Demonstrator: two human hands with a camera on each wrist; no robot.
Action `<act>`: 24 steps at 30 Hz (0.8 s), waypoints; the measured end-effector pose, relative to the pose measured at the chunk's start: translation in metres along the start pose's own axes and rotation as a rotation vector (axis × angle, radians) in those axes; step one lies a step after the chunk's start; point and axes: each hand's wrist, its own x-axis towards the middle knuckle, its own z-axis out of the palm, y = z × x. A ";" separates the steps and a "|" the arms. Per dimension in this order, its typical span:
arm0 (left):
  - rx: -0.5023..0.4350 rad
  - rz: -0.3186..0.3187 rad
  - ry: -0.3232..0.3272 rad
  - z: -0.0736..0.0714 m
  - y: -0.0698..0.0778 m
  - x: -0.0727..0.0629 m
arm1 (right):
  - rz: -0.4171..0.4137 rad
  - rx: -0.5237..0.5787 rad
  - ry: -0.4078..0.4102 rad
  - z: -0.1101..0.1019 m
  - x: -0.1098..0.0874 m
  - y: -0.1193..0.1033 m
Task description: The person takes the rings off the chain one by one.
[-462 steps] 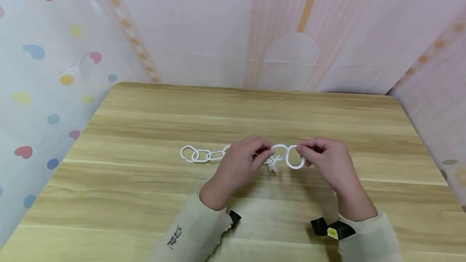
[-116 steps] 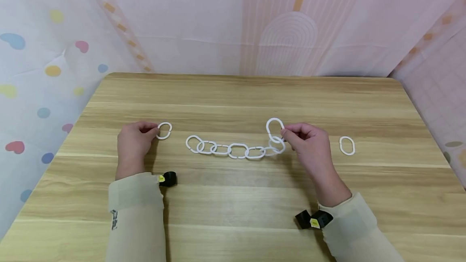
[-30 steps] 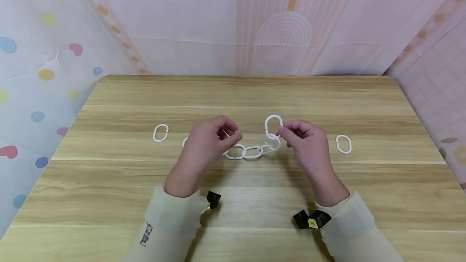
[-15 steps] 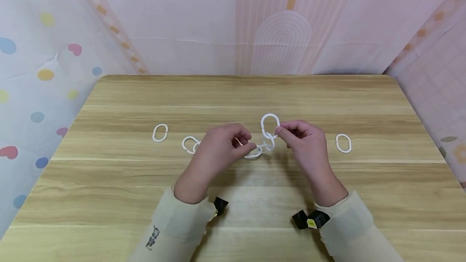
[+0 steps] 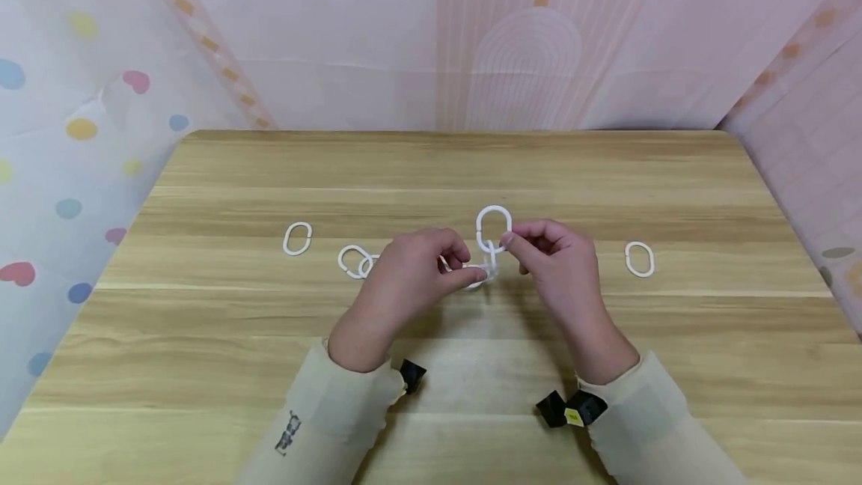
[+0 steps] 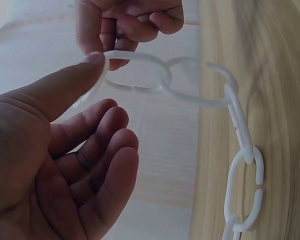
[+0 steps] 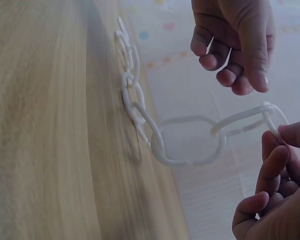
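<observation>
Right hand (image 5: 557, 264) was at the right end of the white chain (image 6: 166, 80), grasping its end link (image 5: 479, 224) in a pinch of thumb and fingers. Over the middle of the chain, the left hand (image 5: 417, 268) was released: its fingers curved loosely, and a narrow gap showed between its thumb and the nearest piece in the right wrist view

The chain itself sagged from that pinch, its right part lifted clear and its left part lying on the wooden table (image 5: 431, 171). Part of it was hidden behind the left hand in the head view, so I could not count every piece. Judging from how things lay, a good run was already connected, the pinched piece included, with each oval looped through its neighbour. Two ovals were left out of it: one loose link (image 5: 652, 260) lay well to the right of the chain, and another single link (image 5: 286, 239) lay to its left, a little farther off; neither was touched by a hand. Beyond the chain, past the far edge, hung a pastel backdrop (image 5: 350, 43)
</observation>
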 end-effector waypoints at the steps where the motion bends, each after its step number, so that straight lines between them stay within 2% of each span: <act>1: 0.004 0.005 0.002 0.001 0.000 0.000 | 0.003 0.001 0.001 0.000 -0.001 0.000; 6: 0.022 0.043 0.017 0.004 0.002 0.000 | 0.001 0.007 -0.005 0.001 -0.003 -0.002; 13: 0.062 0.047 0.040 0.005 0.002 -0.001 | 0.005 0.038 -0.018 0.004 -0.005 -0.002; 17: 0.066 0.069 0.048 0.005 0.001 -0.001 | 0.013 0.049 -0.019 0.005 -0.004 -0.001; 24: 0.086 0.100 0.088 0.005 0.000 -0.001 | 0.011 0.021 -0.014 0.003 -0.002 -0.001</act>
